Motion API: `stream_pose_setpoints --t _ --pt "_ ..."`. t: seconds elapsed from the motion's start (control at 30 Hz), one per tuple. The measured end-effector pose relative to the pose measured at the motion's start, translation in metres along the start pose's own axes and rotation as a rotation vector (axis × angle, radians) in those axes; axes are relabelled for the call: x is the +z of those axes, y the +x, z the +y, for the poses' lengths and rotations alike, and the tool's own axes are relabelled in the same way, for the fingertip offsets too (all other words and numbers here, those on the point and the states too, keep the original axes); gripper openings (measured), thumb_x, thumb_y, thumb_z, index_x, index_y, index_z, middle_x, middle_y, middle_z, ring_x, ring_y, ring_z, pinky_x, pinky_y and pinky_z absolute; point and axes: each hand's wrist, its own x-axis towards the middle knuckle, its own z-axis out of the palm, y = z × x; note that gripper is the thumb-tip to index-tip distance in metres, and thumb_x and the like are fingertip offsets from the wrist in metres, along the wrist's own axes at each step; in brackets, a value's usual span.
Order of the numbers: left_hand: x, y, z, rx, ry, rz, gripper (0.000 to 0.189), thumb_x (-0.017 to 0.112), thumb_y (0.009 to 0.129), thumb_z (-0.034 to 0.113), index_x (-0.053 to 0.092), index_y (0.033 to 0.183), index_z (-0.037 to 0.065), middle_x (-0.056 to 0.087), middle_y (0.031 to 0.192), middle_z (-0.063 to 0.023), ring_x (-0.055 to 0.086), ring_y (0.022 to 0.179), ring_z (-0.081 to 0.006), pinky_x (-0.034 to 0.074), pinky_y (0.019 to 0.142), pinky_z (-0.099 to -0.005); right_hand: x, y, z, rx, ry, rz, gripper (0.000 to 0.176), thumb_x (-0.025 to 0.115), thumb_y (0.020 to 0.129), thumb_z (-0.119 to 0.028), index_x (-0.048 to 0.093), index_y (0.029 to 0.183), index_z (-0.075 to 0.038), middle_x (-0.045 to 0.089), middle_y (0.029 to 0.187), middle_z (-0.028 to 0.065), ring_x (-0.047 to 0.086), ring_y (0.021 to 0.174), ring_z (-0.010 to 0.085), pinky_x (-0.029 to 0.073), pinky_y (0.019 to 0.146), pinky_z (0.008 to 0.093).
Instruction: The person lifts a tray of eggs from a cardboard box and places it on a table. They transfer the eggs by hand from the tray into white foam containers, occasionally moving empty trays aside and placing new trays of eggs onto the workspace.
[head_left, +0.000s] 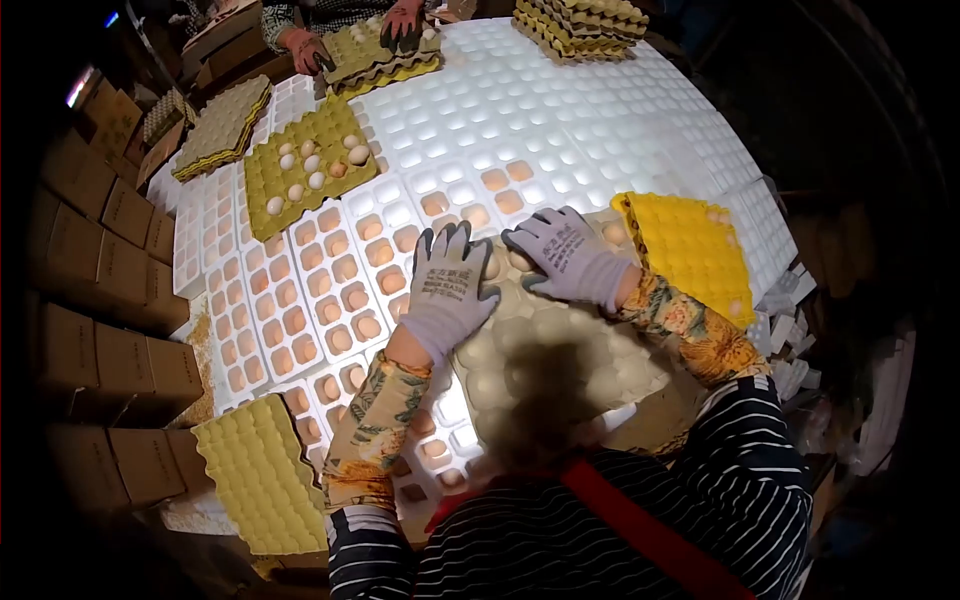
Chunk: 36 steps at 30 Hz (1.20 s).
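Pulp egg tray [560, 350] on the lit white bench [560, 110], held down by two grey-gloved hands: left hand [450, 290] and right hand [570, 255], both flat, fingers spread, gripping nothing. Seemingly settling the tray in place; next, likely calling for a level two-handed lift, without tilt. Counted: one bright yellow tray [690, 250], one green tray [310, 165] carrying about ten eggs [357, 155], one empty tray [260, 485] near left, two co-worker's hands [305, 50] at far edge.

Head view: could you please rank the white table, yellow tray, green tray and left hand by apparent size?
Largest: white table.
Then yellow tray and green tray, too alike to rank.
Smallest: left hand, though nearer the camera.
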Motion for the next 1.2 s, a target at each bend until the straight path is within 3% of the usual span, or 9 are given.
stream_pose_setpoints --t 0.13,0.23,0.4,0.6,0.73,0.87,1.0,1.07,1.2 --pt "0.007 0.004 0.024 0.038 -0.069 0.118 0.051 0.076 0.078 0.026 0.06 0.123 0.009 0.064 0.118 -0.0119 0.056 0.119 -0.0326 0.028 0.119 -0.0491 0.009 -0.032 0.024 -0.069 0.011 0.162 0.043 0.071 0.082 -0.029 0.064 0.12 -0.011 0.065 0.111 0.0071 0.06 0.104 0.0228 0.045 0.095 0.037" --pt "0.003 0.003 0.033 0.028 -0.299 0.287 0.036 0.075 0.077 0.02 0.064 0.11 0.009 0.064 0.105 -0.0125 0.061 0.104 -0.0312 0.038 0.112 -0.048 -0.01 -0.075 0.056 0.226 1.205 0.558 0.037 0.067 0.09 -0.023 0.063 0.123 -0.005 0.068 0.103 0.007 0.064 0.089 0.0128 0.054 0.073 0.0266" --pt "-0.018 -0.001 0.082 -0.349 -1.9 0.365 0.032 0.057 0.095 0.012 0.057 0.126 0.004 0.063 0.105 -0.0077 0.067 0.095 -0.0202 0.055 0.081 -0.0289 -0.033 -0.181 0.133 0.5 1.683 0.37 0.023 0.068 0.091 -0.02 0.067 0.106 -0.004 0.065 0.087 0.004 0.064 0.072 0.0128 0.054 0.068 0.0291" --pt "-0.014 0.033 0.23 -0.045 -0.107 -0.183 0.036 0.073 0.083 0.038 0.064 0.107 0.013 0.066 0.105 -0.0113 0.067 0.097 -0.0318 0.053 0.081 -0.0441 -0.013 -0.171 0.11 0.232 0.078 -0.002 0.038 0.073 0.077 -0.032 0.064 0.11 -0.015 0.061 0.111 0.0143 0.066 0.097 0.0333 0.053 0.084 0.0427" --pt "0.019 0.052 0.25 -0.09 0.015 -0.319 0.041 0.075 0.08 0.035 0.062 0.113 0.013 0.064 0.116 -0.0105 0.067 0.099 -0.0315 0.054 0.081 -0.0443 0.004 -0.189 0.152 0.112 0.253 0.256 0.04 0.071 0.081 -0.027 0.06 0.117 -0.014 0.064 0.108 0.0156 0.068 0.09 0.0305 0.055 0.076 0.0398" --pt "0.032 0.048 0.232 -0.212 -0.316 -0.195 0.037 0.074 0.079 0.033 0.065 0.109 0.014 0.069 0.104 -0.0109 0.068 0.094 -0.0329 0.054 0.08 -0.043 -0.022 -0.215 0.171 0.296 1.884 0.275 0.054 0.069 0.087 -0.012 0.055 0.139 -0.008 0.063 0.106 0.0082 0.067 0.081 0.0156 0.054 0.066 0.0236" --pt "0.022 0.038 0.205 -0.572 -1.765 -0.118 0.033 0.065 0.093 0.017 0.064 0.122 0.001 0.07 0.098 -0.0071 0.066 0.076 -0.0158 0.056 0.065 -0.0256 -0.021 -0.164 0.165 0.129 0.36 0.259 0.047 0.075 0.077 -0.035 0.068 0.119 -0.015 0.058 0.122 0.015 0.065 0.103 0.0304 0.052 0.091 0.041" --pt "0.048 0.028 0.176 0.081 -1.112 0.335 0.041 0.051 0.1 0.017 0.053 0.138 0.002 0.064 0.118 -0.015 0.066 0.083 -0.0211 0.055 0.064 -0.0291 -0.028 -0.135 0.147 0.167 -0.132 0.021 0.044 0.075 0.075 -0.039 0.07 0.112 -0.016 0.057 0.118 0.0139 0.065 0.103 0.0307 0.053 0.087 0.0396" --pt "0.017 0.002 0.145 -0.358 -2.518 -0.098 0.048 0.044 0.104 0.029 0.044 0.146 0.006 0.063 0.116 -0.0176 0.067 0.083 -0.0259 0.054 0.063 -0.0321 -0.045 -0.113 0.158 0.086 0.029 -0.123 0.046 0.076 0.073 -0.041 0.07 0.11 -0.015 0.058 0.114 0.012 0.064 0.102 0.0311 0.053 0.085 0.0408"
